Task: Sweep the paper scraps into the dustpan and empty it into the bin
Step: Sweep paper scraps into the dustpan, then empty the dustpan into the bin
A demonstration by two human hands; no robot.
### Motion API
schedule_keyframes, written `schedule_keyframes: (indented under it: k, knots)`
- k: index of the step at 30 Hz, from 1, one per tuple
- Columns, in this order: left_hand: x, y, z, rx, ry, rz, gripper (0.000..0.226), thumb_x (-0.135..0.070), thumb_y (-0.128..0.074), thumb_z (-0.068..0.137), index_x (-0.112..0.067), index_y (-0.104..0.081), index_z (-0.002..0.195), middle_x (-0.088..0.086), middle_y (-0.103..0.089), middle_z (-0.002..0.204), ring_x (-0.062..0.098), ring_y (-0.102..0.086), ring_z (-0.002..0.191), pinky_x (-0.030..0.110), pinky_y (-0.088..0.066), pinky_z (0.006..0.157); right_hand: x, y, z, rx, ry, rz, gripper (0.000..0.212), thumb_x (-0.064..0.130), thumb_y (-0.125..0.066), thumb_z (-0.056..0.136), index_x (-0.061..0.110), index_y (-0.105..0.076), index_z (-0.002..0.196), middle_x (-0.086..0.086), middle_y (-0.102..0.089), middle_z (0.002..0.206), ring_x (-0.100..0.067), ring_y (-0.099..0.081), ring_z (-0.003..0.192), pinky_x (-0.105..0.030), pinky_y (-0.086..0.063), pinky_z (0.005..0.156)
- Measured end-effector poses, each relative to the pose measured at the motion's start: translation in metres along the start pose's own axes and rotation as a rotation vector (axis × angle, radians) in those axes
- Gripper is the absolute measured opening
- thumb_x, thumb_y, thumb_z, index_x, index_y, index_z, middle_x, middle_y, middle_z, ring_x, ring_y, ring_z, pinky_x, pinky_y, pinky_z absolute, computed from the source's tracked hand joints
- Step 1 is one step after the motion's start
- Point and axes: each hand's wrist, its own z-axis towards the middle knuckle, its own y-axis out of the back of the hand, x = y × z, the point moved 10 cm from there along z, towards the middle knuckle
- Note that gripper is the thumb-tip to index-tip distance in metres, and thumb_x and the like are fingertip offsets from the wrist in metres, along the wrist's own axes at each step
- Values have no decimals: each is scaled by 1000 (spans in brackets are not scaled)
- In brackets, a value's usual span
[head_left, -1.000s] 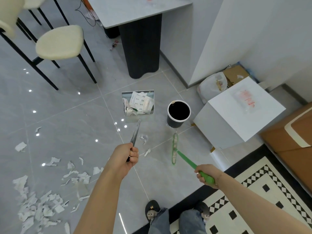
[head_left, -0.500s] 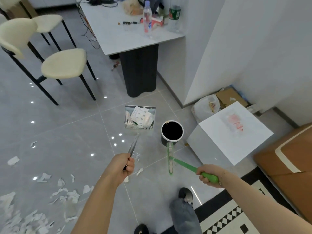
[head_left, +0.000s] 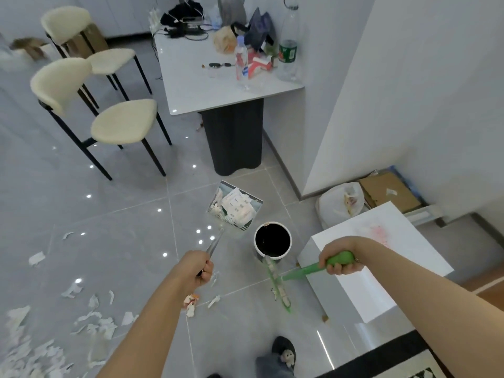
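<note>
My left hand (head_left: pixel 197 271) grips the long handle of a clear dustpan (head_left: pixel 234 208) that holds several white paper scraps. The pan is lifted and tilted, just left of and beyond the bin. The bin (head_left: pixel 272 242) is a small round white bucket with a black inside, standing on the floor. My right hand (head_left: pixel 339 261) grips the green handle of a brush (head_left: pixel 279 285), whose head hangs just in front of the bin. Many torn paper scraps (head_left: pixel 92 323) lie on the grey tile floor at lower left, and a few lie under my left hand.
A white box (head_left: pixel 362 268) stands right of the bin, with a white bag (head_left: pixel 341 203) and cardboard behind it by the wall. A cluttered white table (head_left: pixel 207 88) on a dark pedestal and two cream chairs (head_left: pixel 122 124) stand beyond. My slippered foot (head_left: pixel 285 353) is at the bottom.
The view has tilted up and I have stepped closer. The dustpan has risen and tilted toward the bin. My right hand has lifted the brush up beside the bin.
</note>
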Motion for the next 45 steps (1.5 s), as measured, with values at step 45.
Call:
schedule_keyframes:
  k: [45]
  knots:
    - [14, -102, 29, 52, -11, 626, 19, 4, -36, 90, -2, -46, 75, 9, -43, 60, 12, -38, 31, 8, -28, 31, -41, 10, -8, -683, 370, 63, 52, 6, -47, 88, 8, -42, 140, -8, -58, 90, -14, -55, 54, -20, -46, 50]
